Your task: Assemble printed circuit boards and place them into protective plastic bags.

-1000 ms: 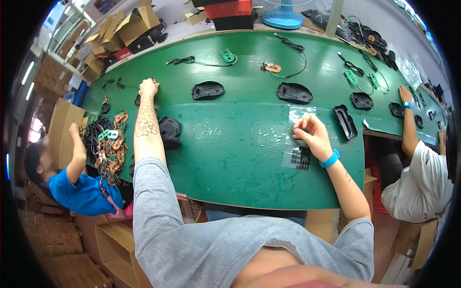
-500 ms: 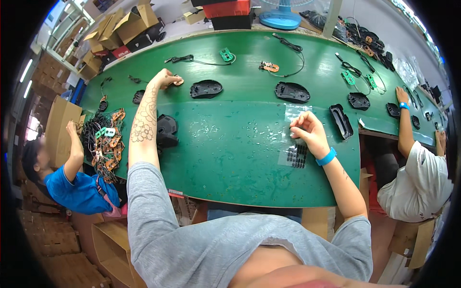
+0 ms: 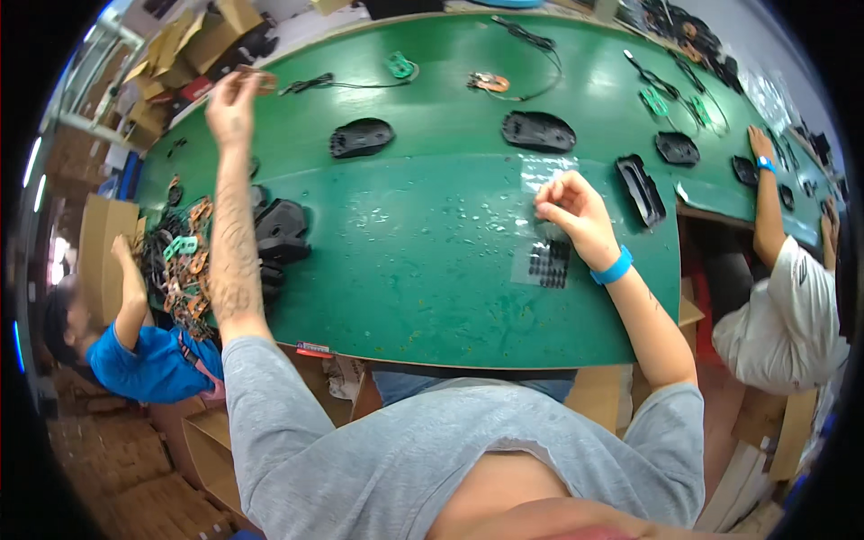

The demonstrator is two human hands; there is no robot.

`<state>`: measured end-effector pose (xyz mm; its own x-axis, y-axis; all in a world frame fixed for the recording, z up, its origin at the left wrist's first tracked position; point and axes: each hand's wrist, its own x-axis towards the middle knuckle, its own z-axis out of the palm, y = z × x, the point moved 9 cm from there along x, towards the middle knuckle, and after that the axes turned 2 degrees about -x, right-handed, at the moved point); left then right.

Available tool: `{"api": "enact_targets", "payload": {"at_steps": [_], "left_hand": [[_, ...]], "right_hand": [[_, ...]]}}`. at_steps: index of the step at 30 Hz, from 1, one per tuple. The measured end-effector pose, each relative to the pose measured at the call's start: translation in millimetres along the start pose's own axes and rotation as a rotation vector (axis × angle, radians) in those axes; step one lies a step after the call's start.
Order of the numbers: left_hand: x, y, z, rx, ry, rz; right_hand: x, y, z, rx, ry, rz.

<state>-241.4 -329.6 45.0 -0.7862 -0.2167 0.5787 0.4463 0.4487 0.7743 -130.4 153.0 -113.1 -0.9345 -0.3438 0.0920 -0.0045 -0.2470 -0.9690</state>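
My left hand [image 3: 231, 110] is raised at the far left of the table, its fingers pinched on a small orange-brown circuit board [image 3: 264, 82], blurred by motion. Over a clear plastic sheet [image 3: 524, 264] with rows of black stick-on pads [image 3: 548, 263], my right hand [image 3: 578, 216] is bent with thumb and fingertips close together. Whatever those fingers hold, if anything, is too small to make out. Two black mouse shells [image 3: 362, 137] [image 3: 538, 132] lie beyond, hollow side up. A long black shell [image 3: 640, 192] rests to the right of my right hand.
Corded circuit boards, green [image 3: 400, 65] and orange [image 3: 489, 82], lie along the far side. Black mouse parts [image 3: 281, 229] and a heap of wired boards [image 3: 187, 270] are at left. Co-workers sit at left [image 3: 148, 355] and right [image 3: 774, 315]. Water drops dot the green table [image 3: 423, 297].
My left hand has lifted away to the left and farther off with the orange-brown board. My right hand stays over the plastic sheet. The whole view has shifted slightly.
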Motion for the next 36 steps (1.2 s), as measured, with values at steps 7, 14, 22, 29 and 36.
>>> {"api": "enact_targets", "payload": {"at_steps": [7, 14, 22, 29, 36], "left_hand": [[-105, 135, 111, -0.020, -0.553, -0.271], [-225, 115, 231, -0.303, -0.847, -0.470], [-261, 86, 247, -0.394, -0.706, -0.467], [-262, 95, 252, -0.330, -0.743, -0.386], [-262, 95, 252, -0.321, -0.728, -0.363]], "right_hand": [[0, -3, -9, 0.019, 0.036, 0.010], [-2, -2, 2, 0.016, -0.016, 0.024], [-5, -5, 4, -0.041, -0.026, 0.090], [-5, -3, 3, -0.100, -0.010, 0.081], [-5, -2, 4, -0.145, 0.007, 0.089]]}}
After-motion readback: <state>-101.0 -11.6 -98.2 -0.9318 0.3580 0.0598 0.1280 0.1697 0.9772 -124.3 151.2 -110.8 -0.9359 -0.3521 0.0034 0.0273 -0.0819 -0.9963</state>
